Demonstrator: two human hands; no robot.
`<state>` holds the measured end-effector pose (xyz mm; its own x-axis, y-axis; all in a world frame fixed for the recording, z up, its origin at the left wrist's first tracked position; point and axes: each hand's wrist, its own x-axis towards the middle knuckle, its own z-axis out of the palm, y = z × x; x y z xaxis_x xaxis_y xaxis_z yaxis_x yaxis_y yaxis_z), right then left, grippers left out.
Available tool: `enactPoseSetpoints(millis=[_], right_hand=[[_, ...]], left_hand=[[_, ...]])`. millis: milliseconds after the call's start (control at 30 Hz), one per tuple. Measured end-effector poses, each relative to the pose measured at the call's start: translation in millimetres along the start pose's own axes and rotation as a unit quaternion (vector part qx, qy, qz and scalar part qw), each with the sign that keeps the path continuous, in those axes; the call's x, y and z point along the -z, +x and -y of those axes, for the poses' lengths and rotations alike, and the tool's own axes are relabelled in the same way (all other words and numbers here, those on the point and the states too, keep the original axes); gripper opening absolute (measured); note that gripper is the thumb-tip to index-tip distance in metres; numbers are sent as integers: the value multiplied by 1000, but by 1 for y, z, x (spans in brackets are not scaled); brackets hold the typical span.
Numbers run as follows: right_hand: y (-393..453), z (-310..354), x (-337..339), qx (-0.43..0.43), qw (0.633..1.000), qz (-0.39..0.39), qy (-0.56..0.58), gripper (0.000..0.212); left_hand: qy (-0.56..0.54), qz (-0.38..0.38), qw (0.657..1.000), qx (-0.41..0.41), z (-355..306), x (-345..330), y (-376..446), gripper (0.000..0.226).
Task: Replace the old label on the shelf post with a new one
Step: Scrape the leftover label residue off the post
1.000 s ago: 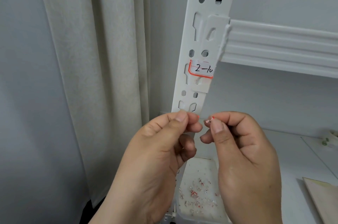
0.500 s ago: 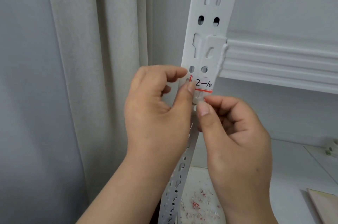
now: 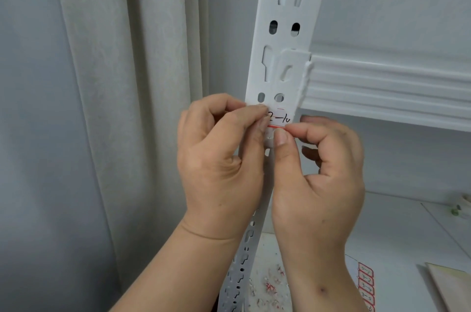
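White painted metal makes up the shelf post (image 3: 285, 39), punched with slots and oval holes, and a ribbed crossbeam (image 3: 387, 87) joins it from the right. On the post's face, just below a pair of oval holes, sits the label (image 3: 279, 119), white with a red line along its lower edge and black handwriting (it reads something like "2-1", then a mark I cannot make out). The left hand (image 3: 219, 156) has its fingers curled, thumb and forefinger pinched at the label's left edge, covering that end. The right hand (image 3: 318, 174) is curled too, thumb and forefinger pinched at the label's lower right edge; what lies between the fingertips cannot be told. Behind the post hangs a pale curtain (image 3: 127, 108). Lower down, on the shelf board (image 3: 397, 235), lie small red and white paper scraps (image 3: 270, 286) and a sheet of red-bordered labels (image 3: 365, 286).
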<state>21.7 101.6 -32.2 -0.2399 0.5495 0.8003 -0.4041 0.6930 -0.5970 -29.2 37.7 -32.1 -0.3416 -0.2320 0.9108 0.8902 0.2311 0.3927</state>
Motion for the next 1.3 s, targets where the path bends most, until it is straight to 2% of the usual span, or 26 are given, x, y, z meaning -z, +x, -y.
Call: enactPoseSetpoints(millis=[200, 500, 800, 900, 1067, 1300], right_hand=[[-3, -3, -10, -26, 998, -24, 49, 6], [-6, -2, -12, -25, 999, -41, 0, 3], [-4, 0, -7, -30, 999, -15, -5, 6], [-3, 0, -6, -23, 1000, -8, -5, 5], [-4, -1, -5, -14, 1000, -9, -8, 3], [-7, -2, -7, 0, 1000, -22, -20, 3]], left_hand=[[-3, 5, 1000, 7, 2, -3, -3, 9], [-5, 18, 999, 30, -1, -3, -2, 9], [4, 30, 996, 84, -4, 1, -9, 16], [7, 17, 998, 56, -5, 0, -5, 19], [19, 11, 1000, -12, 1, -1, 0, 7], [26, -9, 999, -21, 2, -7, 0, 6]])
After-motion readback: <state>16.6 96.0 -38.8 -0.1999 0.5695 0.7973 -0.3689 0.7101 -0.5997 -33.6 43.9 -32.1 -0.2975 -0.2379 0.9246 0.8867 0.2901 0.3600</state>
